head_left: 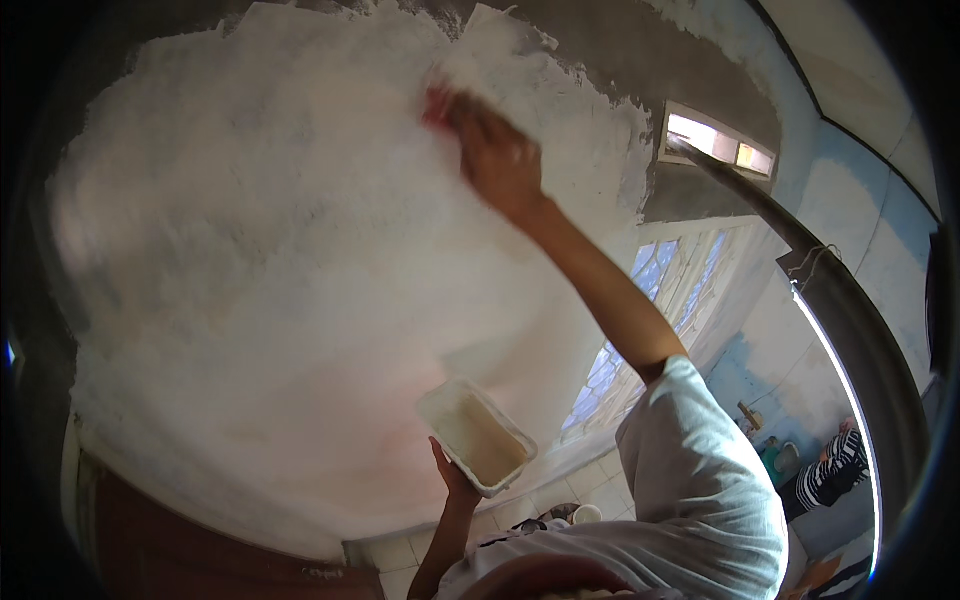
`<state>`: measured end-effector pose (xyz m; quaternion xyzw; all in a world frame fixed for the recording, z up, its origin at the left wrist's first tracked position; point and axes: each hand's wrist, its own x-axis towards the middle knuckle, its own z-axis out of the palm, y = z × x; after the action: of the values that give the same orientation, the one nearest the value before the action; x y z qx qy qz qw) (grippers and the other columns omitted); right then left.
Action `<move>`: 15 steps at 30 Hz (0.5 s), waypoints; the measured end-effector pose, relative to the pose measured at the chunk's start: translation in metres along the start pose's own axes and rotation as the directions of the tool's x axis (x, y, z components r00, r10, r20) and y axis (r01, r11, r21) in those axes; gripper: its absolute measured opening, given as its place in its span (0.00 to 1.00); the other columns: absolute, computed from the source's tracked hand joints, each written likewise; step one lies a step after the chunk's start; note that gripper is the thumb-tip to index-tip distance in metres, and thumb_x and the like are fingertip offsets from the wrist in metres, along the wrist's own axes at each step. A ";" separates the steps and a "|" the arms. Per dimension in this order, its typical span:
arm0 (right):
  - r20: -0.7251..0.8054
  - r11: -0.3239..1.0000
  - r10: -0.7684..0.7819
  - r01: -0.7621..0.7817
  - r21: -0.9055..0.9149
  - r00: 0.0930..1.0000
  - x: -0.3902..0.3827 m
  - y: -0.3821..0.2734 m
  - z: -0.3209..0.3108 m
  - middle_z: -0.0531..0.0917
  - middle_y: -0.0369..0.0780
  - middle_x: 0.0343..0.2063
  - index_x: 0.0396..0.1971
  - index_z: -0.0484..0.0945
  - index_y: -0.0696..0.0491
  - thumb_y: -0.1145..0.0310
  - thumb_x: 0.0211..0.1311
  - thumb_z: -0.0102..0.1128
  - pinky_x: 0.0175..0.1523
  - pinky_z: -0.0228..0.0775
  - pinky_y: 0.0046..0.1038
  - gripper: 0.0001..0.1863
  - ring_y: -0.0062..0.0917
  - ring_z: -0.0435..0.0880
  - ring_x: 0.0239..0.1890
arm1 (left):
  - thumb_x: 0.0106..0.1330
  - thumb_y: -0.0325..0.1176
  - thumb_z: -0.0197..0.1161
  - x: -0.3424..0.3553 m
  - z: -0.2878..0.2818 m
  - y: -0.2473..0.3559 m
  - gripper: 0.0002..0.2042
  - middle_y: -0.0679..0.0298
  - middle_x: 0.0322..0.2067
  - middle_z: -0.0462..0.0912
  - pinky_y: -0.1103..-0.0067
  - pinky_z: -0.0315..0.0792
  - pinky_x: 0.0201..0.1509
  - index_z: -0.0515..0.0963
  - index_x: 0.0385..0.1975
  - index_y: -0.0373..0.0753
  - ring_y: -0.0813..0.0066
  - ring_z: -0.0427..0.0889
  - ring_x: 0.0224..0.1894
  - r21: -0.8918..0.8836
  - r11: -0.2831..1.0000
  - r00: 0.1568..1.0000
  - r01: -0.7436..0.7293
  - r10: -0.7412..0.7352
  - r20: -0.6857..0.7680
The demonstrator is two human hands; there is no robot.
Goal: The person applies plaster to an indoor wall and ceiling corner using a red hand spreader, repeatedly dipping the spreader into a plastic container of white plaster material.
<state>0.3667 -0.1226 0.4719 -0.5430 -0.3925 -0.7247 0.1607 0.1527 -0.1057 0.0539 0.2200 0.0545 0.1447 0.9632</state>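
My right hand point(500, 155) is raised against the upper wall point(250, 240), closed around a small red tool point(437, 106). Motion blurs that tool, so its exact kind does not show. White coating covers most of the wall, with a ragged border against bare grey. Lower down, my left hand point(457, 482) holds up a white rectangular tub point(502, 415) from below. A pale, cloudy whitish content shows inside the tub, which is tilted.
A window with a patterned grille point(650, 280) lies right of the wall, below a small vent opening point(718, 140). A dark beam point(850, 310) curves down the right side. A person in striped clothing point(835, 470) is at lower right. A brown door point(190, 540) stands lower left.
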 end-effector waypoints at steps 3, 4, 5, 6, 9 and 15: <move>0.139 0.988 -0.048 0.027 0.151 0.989 -0.029 -0.033 -0.026 0.84 0.43 0.51 0.52 0.81 0.53 0.80 0.55 0.59 0.48 0.83 0.34 0.22 0.33 0.88 0.48 | 0.69 0.71 0.44 0.009 -0.034 -0.003 0.41 0.59 0.65 0.70 0.60 0.68 0.67 0.62 0.71 0.46 0.56 0.71 0.64 -0.180 0.975 0.991 0.128 -0.117 0.068; 0.247 0.971 -0.065 0.004 0.240 0.967 -0.036 -0.034 -0.034 0.85 0.43 0.49 0.51 0.81 0.54 0.81 0.55 0.58 0.49 0.83 0.33 0.22 0.33 0.88 0.49 | 0.69 0.71 0.44 0.007 -0.045 -0.003 0.41 0.59 0.65 0.70 0.60 0.68 0.67 0.62 0.71 0.46 0.56 0.71 0.64 -0.177 0.976 0.991 0.129 -0.121 0.058; 0.248 0.973 -0.063 0.004 0.232 0.967 -0.033 -0.022 -0.040 0.85 0.43 0.49 0.51 0.81 0.54 0.81 0.55 0.58 0.49 0.83 0.33 0.22 0.33 0.88 0.49 | 0.69 0.72 0.43 0.008 -0.049 -0.002 0.40 0.59 0.65 0.70 0.60 0.68 0.68 0.63 0.71 0.46 0.57 0.71 0.64 -0.159 0.978 0.991 0.133 -0.126 0.053; 0.182 0.909 -0.137 0.050 0.413 0.974 -0.027 -0.006 -0.041 0.86 0.43 0.47 0.51 0.82 0.54 0.81 0.56 0.58 0.49 0.83 0.32 0.21 0.33 0.88 0.48 | 0.69 0.72 0.43 0.008 -0.053 0.001 0.40 0.59 0.64 0.71 0.60 0.67 0.68 0.63 0.71 0.46 0.57 0.71 0.64 -0.143 0.981 0.991 0.128 -0.124 0.040; -0.002 0.975 0.008 -0.008 0.223 1.000 0.017 0.044 -0.053 0.88 0.43 0.43 0.48 0.84 0.52 0.81 0.62 0.54 0.48 0.82 0.31 0.18 0.33 0.89 0.44 | 0.69 0.72 0.43 0.000 -0.055 0.007 0.39 0.60 0.64 0.71 0.60 0.68 0.67 0.64 0.70 0.47 0.57 0.72 0.63 -0.225 0.954 0.979 0.199 -0.183 0.089; 0.114 0.959 0.224 -0.197 -0.204 0.968 0.041 0.000 0.003 0.85 0.38 0.38 0.55 0.80 0.39 0.77 0.59 0.55 0.38 0.82 0.38 0.25 0.38 0.85 0.33 | 0.72 0.68 0.42 -0.008 -0.060 0.014 0.36 0.62 0.62 0.73 0.60 0.72 0.65 0.66 0.69 0.48 0.59 0.74 0.62 -0.243 0.960 0.987 0.135 -0.108 0.120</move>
<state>0.3544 -0.1128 0.5095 -0.6429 -0.2709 -0.6990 0.1570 0.1310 -0.0715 0.0070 0.1001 -0.0016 0.0790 0.9918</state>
